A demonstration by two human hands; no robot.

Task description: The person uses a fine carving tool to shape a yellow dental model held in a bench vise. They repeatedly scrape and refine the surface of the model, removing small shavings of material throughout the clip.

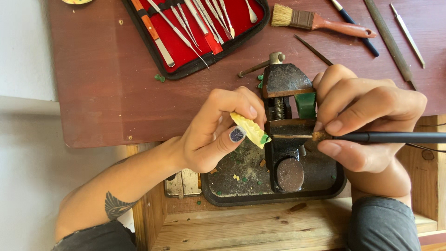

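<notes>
Wax, a small cream-yellow carved piece (249, 128) with a green tip, sat pinched between the thumb and forefinger of the left hand (218, 132), whose grip was closed firmly on it. Its long axis ran on a slant, from upper left down to lower right, and the green tip pointed toward the jaws of the small black bench vise (287, 135). The right hand (367, 121) came in from the opposite side, its grip closed around a slim black-handled tool (395, 137) lying almost level, handle running off to the right and thin metal point aimed left across the vise. That point reached nearly to the green tip, so the two met just at the left edge of the vise; I could not tell whether they actually touched. The wax piece therefore lay to the left of the right-hand grip, along the tool's own line, and the left hand was by far the nearer to it, since it held it. A green block (305, 104) was clamped in the vise just behind the tool. The vise stood in a dark tray (241, 186) speckled with shavings, set on a wooden ledge below the reddish-brown desk (107, 93). Farther back on the desk lay an open red-lined case of metal picks (195, 28), a flat brush (316, 22) and a long file (388, 39), well apart from both hands.
</notes>
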